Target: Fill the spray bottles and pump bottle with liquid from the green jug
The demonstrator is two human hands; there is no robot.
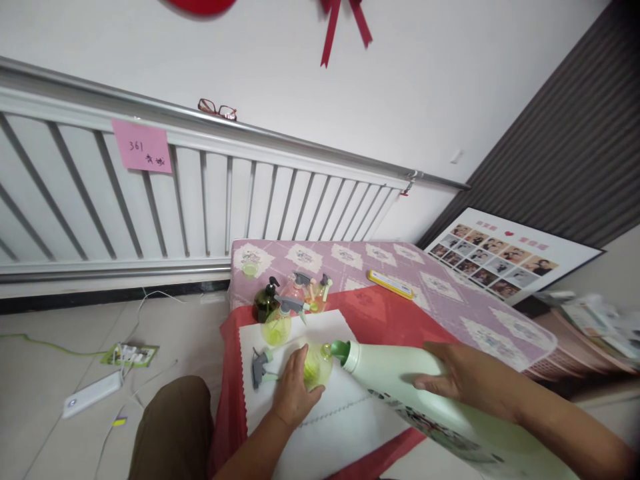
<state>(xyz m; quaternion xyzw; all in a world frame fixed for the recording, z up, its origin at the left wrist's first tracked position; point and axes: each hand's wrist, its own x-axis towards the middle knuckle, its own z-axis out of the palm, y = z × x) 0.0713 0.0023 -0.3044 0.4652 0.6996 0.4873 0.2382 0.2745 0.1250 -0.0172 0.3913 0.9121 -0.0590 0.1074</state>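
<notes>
My right hand point(450, 373) grips a large pale green jug point(395, 370), tipped on its side. The jug's dark green spout point(341, 351) points left at the neck of a small yellow-green spray bottle point(319, 367) without its head. My left hand point(296, 393) is wrapped round that bottle. Left of it a grey spray head point(261, 368) lies on the white sheet point(345, 427). Behind stands a second yellow-green spray bottle point(277, 328) with its head on. Whether liquid is flowing is too small to tell.
A dark pump bottle point(263, 303), a pink spray bottle point(294, 288) and another sprayer bottle point(320, 300) stand close behind. A yellow-edged box point(390, 285) lies farther back on the patterned tablecloth point(440, 293). A radiator point(200, 200) lines the wall; a power strip point(93, 393) and cables lie on the floor.
</notes>
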